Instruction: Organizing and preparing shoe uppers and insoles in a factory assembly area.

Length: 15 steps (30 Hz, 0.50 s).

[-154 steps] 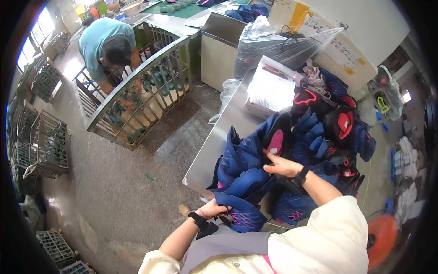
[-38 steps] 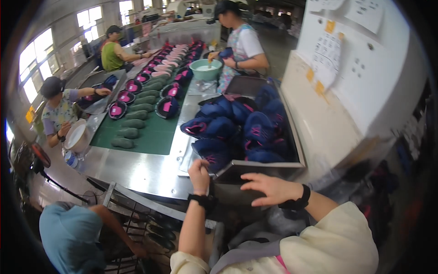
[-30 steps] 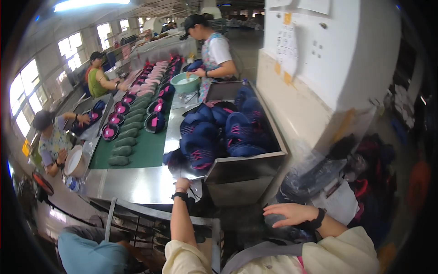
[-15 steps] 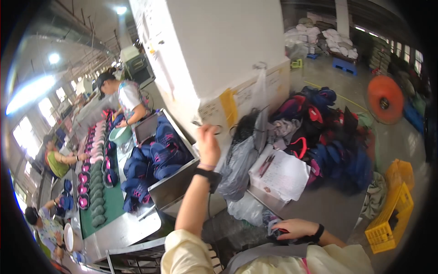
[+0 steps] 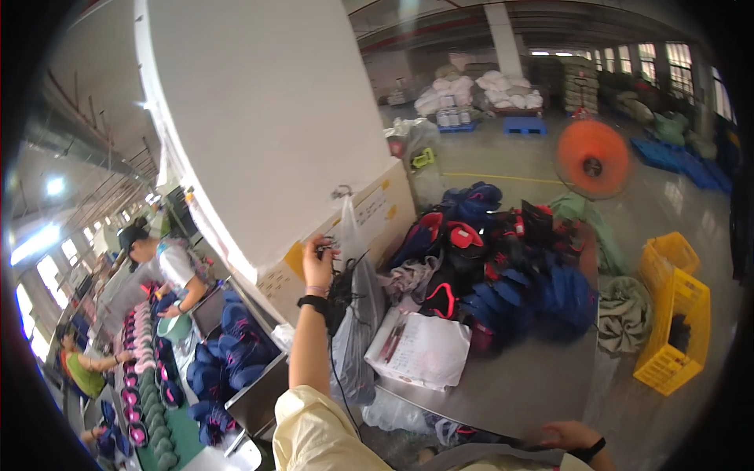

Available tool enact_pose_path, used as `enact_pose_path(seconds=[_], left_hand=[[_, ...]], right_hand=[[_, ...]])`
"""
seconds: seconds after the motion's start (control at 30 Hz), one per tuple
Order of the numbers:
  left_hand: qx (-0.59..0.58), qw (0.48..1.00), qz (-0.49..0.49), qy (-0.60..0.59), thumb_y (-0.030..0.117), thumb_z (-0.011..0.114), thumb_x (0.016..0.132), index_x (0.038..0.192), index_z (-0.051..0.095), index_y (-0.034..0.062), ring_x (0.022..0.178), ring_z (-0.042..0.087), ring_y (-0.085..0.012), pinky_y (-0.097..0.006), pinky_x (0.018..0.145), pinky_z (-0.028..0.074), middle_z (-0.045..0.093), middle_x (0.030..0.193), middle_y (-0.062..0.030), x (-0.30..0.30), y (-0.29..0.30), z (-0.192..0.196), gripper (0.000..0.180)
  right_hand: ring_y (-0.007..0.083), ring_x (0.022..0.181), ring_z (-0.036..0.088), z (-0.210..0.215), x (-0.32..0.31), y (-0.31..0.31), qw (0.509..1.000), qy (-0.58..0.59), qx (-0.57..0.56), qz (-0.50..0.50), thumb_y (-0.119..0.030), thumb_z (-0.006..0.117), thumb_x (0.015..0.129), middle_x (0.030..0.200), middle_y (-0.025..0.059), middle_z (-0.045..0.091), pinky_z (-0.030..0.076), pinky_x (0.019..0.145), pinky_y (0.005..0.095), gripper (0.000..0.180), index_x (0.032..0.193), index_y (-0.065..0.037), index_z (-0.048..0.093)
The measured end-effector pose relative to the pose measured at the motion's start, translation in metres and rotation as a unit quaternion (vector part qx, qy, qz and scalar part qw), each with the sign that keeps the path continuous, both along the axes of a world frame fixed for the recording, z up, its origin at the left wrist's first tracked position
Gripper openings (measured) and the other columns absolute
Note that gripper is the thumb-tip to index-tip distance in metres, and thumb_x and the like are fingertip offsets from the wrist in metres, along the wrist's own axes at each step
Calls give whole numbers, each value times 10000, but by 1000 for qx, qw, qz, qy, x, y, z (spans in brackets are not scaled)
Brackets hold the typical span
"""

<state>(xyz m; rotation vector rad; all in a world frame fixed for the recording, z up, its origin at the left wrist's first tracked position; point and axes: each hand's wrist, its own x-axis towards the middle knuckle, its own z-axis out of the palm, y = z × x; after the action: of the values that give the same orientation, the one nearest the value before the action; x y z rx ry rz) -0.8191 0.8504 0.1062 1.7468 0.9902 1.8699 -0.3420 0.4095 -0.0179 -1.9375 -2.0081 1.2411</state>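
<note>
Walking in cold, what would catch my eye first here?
Probably the raised left hand, pinching a bundle of black cords beside a hanging clear plastic bag at the white pillar. Next, the heap of navy and pink shoe uppers on the steel table, and the orange fan behind it.

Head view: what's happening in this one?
A person at a metal table has the left hand raised to a clear plastic bag hanging by a white pillar, holding a bunch of dark strings. The right hand rests low at the table's near edge. Blue and red shoe uppers are piled on the table beside paper sheets.
</note>
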Motion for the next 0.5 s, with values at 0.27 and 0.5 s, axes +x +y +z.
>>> enact_pose_path(seconds=[0.27,0.5], left_hand=[[-165,841,182,482,77,528,763,1138,499,74,1018,561,-309,-394,869,440,563,1117,-154,5,27,-24,376],[-19,601,397,693,165,468,818,1124,526,140,1116,466,-282,-404,835,411,508,1187,-75,32,11,-20,313]], right_hand=[[298,962,576,-77,-14,-3,996,89,-13,9,-426,567,830,1090,143,598,449,823,341,479,1167,-86,540],[232,965,572,-77,27,17,983,168,-54,-53,-330,590,830,1058,104,612,438,836,320,405,1130,-59,557]])
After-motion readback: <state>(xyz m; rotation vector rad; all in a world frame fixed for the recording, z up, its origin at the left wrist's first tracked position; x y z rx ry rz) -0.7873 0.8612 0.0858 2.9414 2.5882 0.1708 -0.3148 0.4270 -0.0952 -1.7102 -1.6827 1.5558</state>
